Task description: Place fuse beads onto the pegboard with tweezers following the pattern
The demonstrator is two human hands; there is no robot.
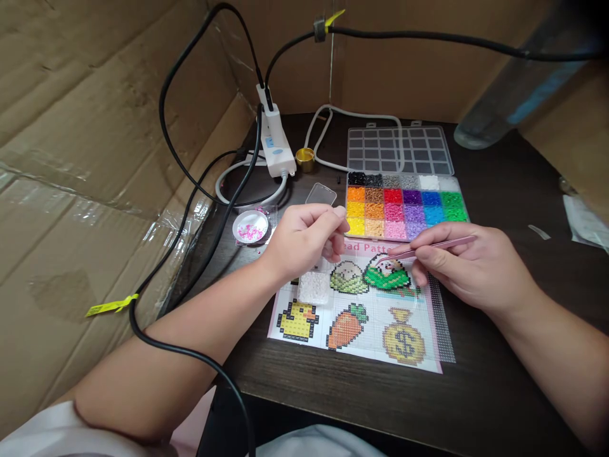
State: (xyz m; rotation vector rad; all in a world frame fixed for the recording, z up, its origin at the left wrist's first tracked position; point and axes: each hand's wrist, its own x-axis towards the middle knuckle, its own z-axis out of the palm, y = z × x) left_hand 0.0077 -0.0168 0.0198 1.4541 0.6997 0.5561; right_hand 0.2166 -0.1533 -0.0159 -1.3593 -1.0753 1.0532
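Note:
My right hand (469,266) grips pink tweezers (431,246) whose tip points left over a green bead figure (387,274) on a clear pegboard. Under the pegboard lies a printed pattern sheet (361,317) with a duck, a carrot and a money bag. My left hand (304,240) hovers with fingers curled over the sheet's upper left; whether it pinches anything I cannot tell. A small white dotted square (314,287) sits just below it. The bead box (404,204), with several coloured compartments, stands open right behind both hands.
A small white dish (250,226) with pink beads sits left of my left hand. A white power adapter (275,141) and black cables (190,190) run along the left. A gold cap (305,158) stands behind. Cardboard walls surround the dark table (499,381).

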